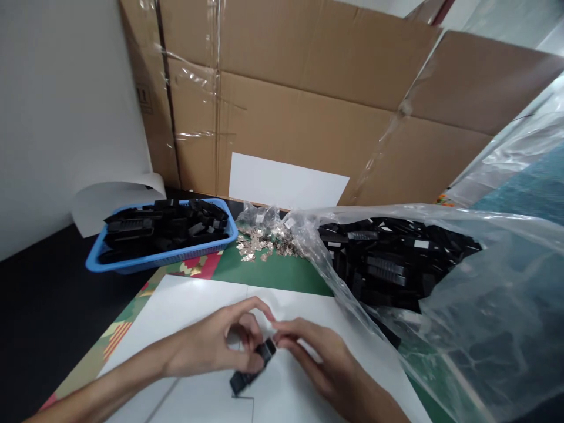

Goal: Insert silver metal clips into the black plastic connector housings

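A black plastic part (240, 382) is tilted above the white sheet (185, 305), with my left hand (220, 341) closed on it between thumb and fingers. My right hand (324, 358) is pinched at the upper right end of that part. Something small seems to be between its fingertips, too small to make out. The index fingertip of my left hand is close to the fingertips of my right hand. Beyond the sheet lies a pile of small metal pieces (264, 244).
A blue basket (163, 257) with several black parts stands at the left. At the right, a clear plastic bag (493, 305) lies open around many black parts (383, 264). A cardboard wall (299, 129) rises behind, with a white paper (286, 181) against it.
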A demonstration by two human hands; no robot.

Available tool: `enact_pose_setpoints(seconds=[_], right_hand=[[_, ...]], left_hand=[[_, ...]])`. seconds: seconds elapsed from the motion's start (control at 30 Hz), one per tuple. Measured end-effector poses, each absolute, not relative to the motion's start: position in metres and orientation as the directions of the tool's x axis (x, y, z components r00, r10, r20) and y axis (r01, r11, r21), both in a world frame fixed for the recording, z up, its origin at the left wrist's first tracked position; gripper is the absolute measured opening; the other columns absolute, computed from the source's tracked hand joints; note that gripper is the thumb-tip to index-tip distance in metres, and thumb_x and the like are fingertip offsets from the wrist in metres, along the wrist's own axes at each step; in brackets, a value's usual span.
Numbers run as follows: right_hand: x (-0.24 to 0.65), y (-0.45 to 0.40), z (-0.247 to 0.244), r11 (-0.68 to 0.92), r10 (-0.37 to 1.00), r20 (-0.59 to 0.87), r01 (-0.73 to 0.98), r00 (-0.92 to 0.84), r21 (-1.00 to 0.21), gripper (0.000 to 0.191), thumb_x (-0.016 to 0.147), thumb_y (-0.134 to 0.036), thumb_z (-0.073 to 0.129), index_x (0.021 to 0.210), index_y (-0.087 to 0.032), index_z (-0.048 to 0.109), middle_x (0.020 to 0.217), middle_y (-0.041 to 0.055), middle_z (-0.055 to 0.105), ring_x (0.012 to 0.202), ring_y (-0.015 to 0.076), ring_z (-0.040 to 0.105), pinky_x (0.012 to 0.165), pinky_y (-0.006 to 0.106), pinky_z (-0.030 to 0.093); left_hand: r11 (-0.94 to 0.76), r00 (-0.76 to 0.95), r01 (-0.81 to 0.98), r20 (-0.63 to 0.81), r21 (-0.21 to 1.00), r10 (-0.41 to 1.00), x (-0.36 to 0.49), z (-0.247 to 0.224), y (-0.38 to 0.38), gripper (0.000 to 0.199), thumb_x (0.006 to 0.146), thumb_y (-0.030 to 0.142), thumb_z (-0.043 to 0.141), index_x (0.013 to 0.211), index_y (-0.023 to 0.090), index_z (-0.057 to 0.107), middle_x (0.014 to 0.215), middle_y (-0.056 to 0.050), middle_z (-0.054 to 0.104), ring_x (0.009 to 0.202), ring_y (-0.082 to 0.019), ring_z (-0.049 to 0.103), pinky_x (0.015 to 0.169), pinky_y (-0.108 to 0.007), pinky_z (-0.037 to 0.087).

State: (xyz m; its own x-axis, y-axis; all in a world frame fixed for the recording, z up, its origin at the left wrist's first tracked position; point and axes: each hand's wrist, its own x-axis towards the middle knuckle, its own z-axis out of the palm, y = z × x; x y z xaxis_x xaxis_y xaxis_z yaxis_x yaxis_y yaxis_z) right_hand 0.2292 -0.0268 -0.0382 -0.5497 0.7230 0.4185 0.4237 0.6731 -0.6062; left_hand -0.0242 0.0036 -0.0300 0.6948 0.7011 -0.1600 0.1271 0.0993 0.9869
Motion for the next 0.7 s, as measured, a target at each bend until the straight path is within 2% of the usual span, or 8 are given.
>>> enact_pose_setpoints(seconds=[0.07, 0.1, 0.2, 0.33, 0.43, 0.53, 0.6, 0.7], right_hand=[[0.224, -0.010, -0.037, 0.622, 0.782, 0.447, 0.494, -0.435, -0.608, 0.025, 0.109, -0.022, 0.050, 0.131, -0.025, 0.062, 0.102, 0.0037, 0.073, 0.092, 0.0172, 0.072, 0.084, 0.027, 0.060], [0.220, 0.002, -0.037, 0.606, 0.794, 0.465, 0.564, -0.391, -0.561, 0.027, 0.110, -0.023, 0.048, 0.132, -0.023, 0.063, 0.102, 0.0056, 0.071, 0.093, 0.0185, 0.070, 0.085, 0.030, 0.060], [0.205, 0.039, -0.045, 0.581, 0.788, 0.454, 0.747, -0.416, -0.324, 0.036, 0.109, -0.023, 0.046, 0.139, -0.020, 0.064, 0.111, 0.0128, 0.064, 0.104, 0.0263, 0.063, 0.089, 0.043, 0.060], [0.187, 0.073, -0.061, 0.567, 0.791, 0.432, 0.785, -0.434, -0.249, 0.035, 0.106, -0.026, 0.053, 0.138, -0.019, 0.068, 0.119, 0.0182, 0.061, 0.113, 0.0341, 0.057, 0.091, 0.053, 0.059], [0.183, 0.079, -0.070, 0.572, 0.785, 0.439, 0.783, -0.437, -0.244, 0.031, 0.105, -0.024, 0.056, 0.131, -0.019, 0.071, 0.119, 0.0176, 0.062, 0.114, 0.0345, 0.057, 0.092, 0.052, 0.059], [0.190, 0.074, -0.070, 0.573, 0.787, 0.453, 0.768, -0.419, -0.285, 0.025, 0.106, -0.020, 0.051, 0.111, -0.016, 0.075, 0.116, 0.0159, 0.065, 0.111, 0.0311, 0.060, 0.094, 0.049, 0.057], [0.199, 0.067, -0.066, 0.575, 0.792, 0.452, 0.748, -0.410, -0.330, 0.027, 0.107, -0.018, 0.046, 0.102, -0.016, 0.072, 0.108, 0.0130, 0.069, 0.104, 0.0276, 0.065, 0.092, 0.045, 0.056], [0.216, 0.047, -0.052, 0.571, 0.809, 0.433, 0.708, -0.398, -0.416, 0.020, 0.108, -0.020, 0.048, 0.106, -0.017, 0.068, 0.097, 0.0068, 0.072, 0.088, 0.0211, 0.070, 0.081, 0.034, 0.058]], left_hand=[[0.102, 0.701, 0.146, -0.175, 0.984, 0.692, -0.025, -0.028, 0.003, 0.062, 0.079, 0.023, 0.082, 0.137, 0.030, 0.061, 0.090, 0.004, 0.059, 0.088, -0.015, 0.058, 0.086, -0.029, 0.048], [0.095, 0.694, 0.156, -0.178, 0.983, 0.698, -0.024, -0.026, 0.004, 0.057, 0.081, 0.025, 0.081, 0.136, 0.029, 0.063, 0.088, 0.004, 0.057, 0.086, -0.015, 0.058, 0.085, -0.029, 0.048], [0.127, 0.642, 0.099, -0.161, 0.987, 0.750, -0.024, -0.024, 0.008, 0.028, 0.090, 0.036, 0.075, 0.115, 0.023, 0.070, 0.085, 0.003, 0.058, 0.081, -0.014, 0.060, 0.079, -0.027, 0.048], [0.201, 0.513, -0.093, -0.126, 0.975, 0.849, -0.024, -0.029, 0.012, 0.031, 0.092, 0.044, 0.075, 0.092, 0.021, 0.054, 0.101, -0.001, 0.069, 0.087, -0.016, 0.069, 0.079, -0.029, 0.054], [0.237, 0.451, -0.194, -0.128, 0.952, 0.883, -0.024, -0.037, 0.013, 0.032, 0.097, 0.045, 0.070, 0.092, 0.022, 0.048, 0.094, -0.001, 0.073, 0.089, -0.019, 0.074, 0.084, -0.033, 0.056], [0.230, 0.440, -0.245, -0.103, 0.942, 0.892, -0.021, -0.043, 0.014, 0.030, 0.100, 0.048, 0.064, 0.115, 0.024, 0.054, 0.093, -0.001, 0.072, 0.088, -0.020, 0.076, 0.085, -0.034, 0.058], [0.187, 0.440, -0.230, -0.069, 0.955, 0.895, -0.020, -0.044, 0.015, 0.034, 0.103, 0.050, 0.057, 0.122, 0.022, 0.059, 0.100, -0.004, 0.072, 0.088, -0.019, 0.075, 0.082, -0.032, 0.059], [0.082, 0.420, -0.106, -0.030, 0.991, 0.907, -0.018, -0.042, 0.015, 0.038, 0.102, 0.052, 0.057, 0.117, 0.020, 0.069, 0.103, -0.006, 0.072, 0.088, -0.019, 0.072, 0.080, -0.030, 0.059]])
